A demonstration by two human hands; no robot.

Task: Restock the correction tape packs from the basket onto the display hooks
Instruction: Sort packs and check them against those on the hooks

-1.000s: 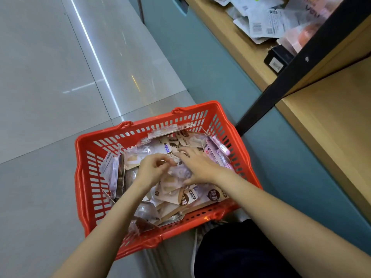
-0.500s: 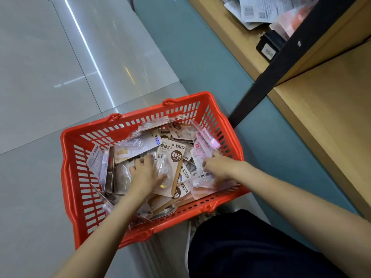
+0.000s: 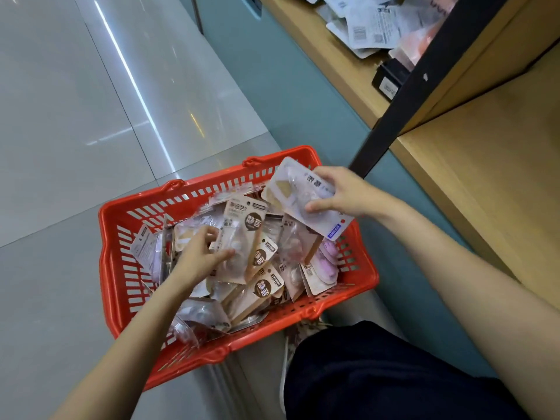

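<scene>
A red plastic basket [image 3: 121,268] sits on the floor, filled with several correction tape packs [image 3: 266,291] in beige and clear blister cards. My right hand [image 3: 345,192] grips a white and clear pack [image 3: 291,192] lifted above the basket's far right corner. My left hand [image 3: 200,253] is down in the pile, its fingers and thumb pinching a beige pack [image 3: 242,237] that stands tilted up. No display hooks are in view.
A wooden shelf [image 3: 491,165] with a black upright post [image 3: 403,107] runs along the right above a teal base. Loose packs [image 3: 372,28] and a small black box [image 3: 389,78] lie on the upper shelf. Grey floor tiles spread left. My dark-trousered knee [image 3: 378,374] is beside the basket.
My right hand rose from the basket's right side with a white pack. My left hand shifted slightly and now pinches a beige pack, tilting it up.
</scene>
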